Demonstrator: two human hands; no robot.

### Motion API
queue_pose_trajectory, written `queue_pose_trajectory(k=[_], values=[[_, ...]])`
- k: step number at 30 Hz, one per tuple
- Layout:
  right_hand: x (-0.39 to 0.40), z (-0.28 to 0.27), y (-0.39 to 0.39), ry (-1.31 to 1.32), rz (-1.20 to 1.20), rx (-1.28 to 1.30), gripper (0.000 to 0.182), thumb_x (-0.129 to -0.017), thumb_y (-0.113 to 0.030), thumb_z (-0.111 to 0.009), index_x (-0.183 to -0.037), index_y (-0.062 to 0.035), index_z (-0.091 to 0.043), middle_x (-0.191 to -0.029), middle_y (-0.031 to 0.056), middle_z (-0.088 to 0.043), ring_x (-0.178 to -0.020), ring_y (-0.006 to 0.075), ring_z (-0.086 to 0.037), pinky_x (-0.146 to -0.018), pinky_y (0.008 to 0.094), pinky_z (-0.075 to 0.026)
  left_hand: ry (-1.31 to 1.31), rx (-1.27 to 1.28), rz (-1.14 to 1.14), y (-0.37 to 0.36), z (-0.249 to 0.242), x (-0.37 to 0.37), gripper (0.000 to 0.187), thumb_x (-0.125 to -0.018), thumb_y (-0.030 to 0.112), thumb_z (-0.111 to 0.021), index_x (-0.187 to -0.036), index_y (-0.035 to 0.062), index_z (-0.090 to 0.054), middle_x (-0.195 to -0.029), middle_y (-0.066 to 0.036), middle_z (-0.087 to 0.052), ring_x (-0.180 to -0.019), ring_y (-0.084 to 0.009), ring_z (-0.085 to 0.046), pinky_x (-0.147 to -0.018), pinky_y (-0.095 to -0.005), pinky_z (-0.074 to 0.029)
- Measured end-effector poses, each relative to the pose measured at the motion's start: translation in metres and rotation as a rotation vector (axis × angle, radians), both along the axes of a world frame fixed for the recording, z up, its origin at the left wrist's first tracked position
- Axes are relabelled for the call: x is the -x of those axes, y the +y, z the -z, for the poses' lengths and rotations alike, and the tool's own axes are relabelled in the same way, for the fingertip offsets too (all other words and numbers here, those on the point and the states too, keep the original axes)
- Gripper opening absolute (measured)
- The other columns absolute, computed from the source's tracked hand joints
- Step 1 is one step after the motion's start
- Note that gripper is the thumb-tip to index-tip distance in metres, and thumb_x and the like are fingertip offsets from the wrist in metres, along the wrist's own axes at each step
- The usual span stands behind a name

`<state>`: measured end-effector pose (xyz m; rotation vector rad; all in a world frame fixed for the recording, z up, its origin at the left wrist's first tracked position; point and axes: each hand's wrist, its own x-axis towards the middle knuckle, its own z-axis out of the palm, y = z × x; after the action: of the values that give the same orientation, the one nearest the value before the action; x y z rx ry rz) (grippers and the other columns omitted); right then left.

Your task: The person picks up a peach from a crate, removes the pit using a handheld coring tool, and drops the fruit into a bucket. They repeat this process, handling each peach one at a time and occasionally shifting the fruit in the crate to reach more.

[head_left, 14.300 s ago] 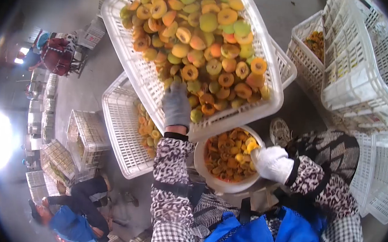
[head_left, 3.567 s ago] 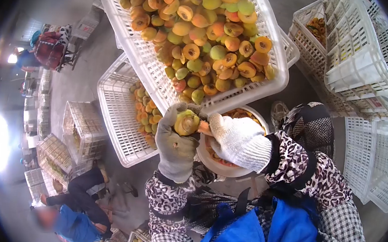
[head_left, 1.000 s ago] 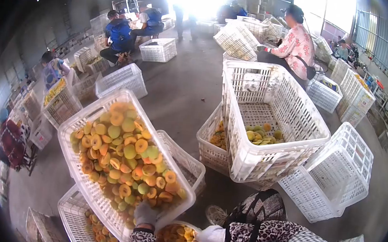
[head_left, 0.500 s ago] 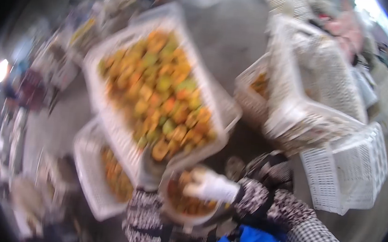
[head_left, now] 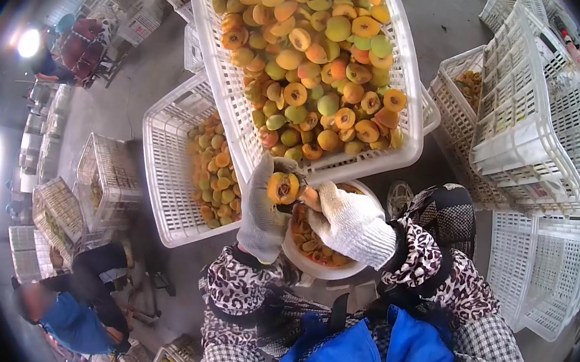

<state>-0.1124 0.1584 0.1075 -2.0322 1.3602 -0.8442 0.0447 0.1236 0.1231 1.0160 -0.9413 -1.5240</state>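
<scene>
The left hand (head_left: 265, 210) is closed around a cut fruit (head_left: 282, 188) in the middle of the frame. The right hand (head_left: 355, 226), just beside it, grips a small tool (head_left: 310, 198). Both are over the edge of a white bucket (head_left: 324, 271). A big white crate (head_left: 402, 164) of fruit sits above them.

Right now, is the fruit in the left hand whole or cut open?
Cut open: the fruit in the left hand shows bare orange flesh around a darker centre.
</scene>
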Motion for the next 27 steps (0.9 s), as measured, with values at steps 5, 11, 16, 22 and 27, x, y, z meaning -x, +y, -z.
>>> queue_pose_trajectory(k=[5, 11, 16, 22, 27], values=[[-0.004, 0.001, -0.001, 0.127, -0.054, -0.198, 0.030, -0.083, -0.023, -0.064, -0.098, -0.0033, -0.048, -0.074, 0.0169, -0.063, -0.064, 0.0366, -0.064, -0.057, 0.0436, -0.051, 0.101, -0.176, 0.017, -0.001, 0.007, -0.015, 0.033, -0.098, 0.023, -0.057, -0.119, -0.0014, -0.050, -0.106, -0.009, -0.059, -0.093, -0.0156, -0.059, -0.083, -0.0304, -0.051], [-0.002, 0.009, 0.003, 0.196, -0.064, -0.157, 0.026, -0.084, -0.023, -0.063, -0.098, -0.0029, -0.053, -0.077, 0.0166, -0.066, -0.067, 0.0348, -0.066, -0.059, 0.0436, -0.054, -0.423, 0.208, 0.134, 0.007, 0.003, -0.015, 0.042, -0.085, 0.018, -0.074, -0.115, -0.0022, -0.053, -0.102, -0.008, -0.059, -0.093, -0.0141, -0.059, -0.083, -0.0292, -0.050], [0.008, -0.002, -0.005, 0.254, -0.057, -0.168, 0.021, -0.087, -0.020, -0.055, -0.098, -0.0030, -0.054, -0.076, 0.0174, -0.066, -0.068, 0.0338, -0.067, -0.057, 0.0438, -0.054, -0.750, 0.142, 0.233, -0.003, 0.003, -0.016, 0.030, -0.088, 0.019, -0.068, -0.105, -0.0028, -0.058, -0.089, -0.007, -0.062, -0.085, -0.0124, -0.060, -0.077, -0.0261, -0.050], [0.011, 0.017, 0.008, 0.047, -0.136, -0.263, 0.025, -0.088, -0.021, -0.058, -0.098, 0.0001, -0.048, -0.070, 0.0192, -0.063, -0.066, 0.0376, -0.065, -0.055, 0.0460, -0.051, -0.303, -0.317, 0.059, -0.002, -0.002, 0.001, 0.035, -0.100, 0.028, -0.045, -0.102, -0.0047, -0.059, -0.086, -0.006, -0.063, -0.079, -0.0111, -0.060, -0.071, -0.0254, -0.049], [0.008, 0.013, 0.014, -0.115, -0.112, -0.357, 0.030, -0.087, -0.025, -0.060, -0.098, 0.0014, -0.050, -0.070, 0.0221, -0.062, -0.068, 0.0402, -0.064, -0.059, 0.0447, -0.051, -0.619, 0.145, 0.160, 0.000, 0.005, 0.000, 0.021, -0.093, 0.017, -0.058, -0.100, -0.0030, -0.061, -0.083, -0.007, -0.063, -0.076, -0.0135, -0.059, -0.069, -0.0263, -0.048]])
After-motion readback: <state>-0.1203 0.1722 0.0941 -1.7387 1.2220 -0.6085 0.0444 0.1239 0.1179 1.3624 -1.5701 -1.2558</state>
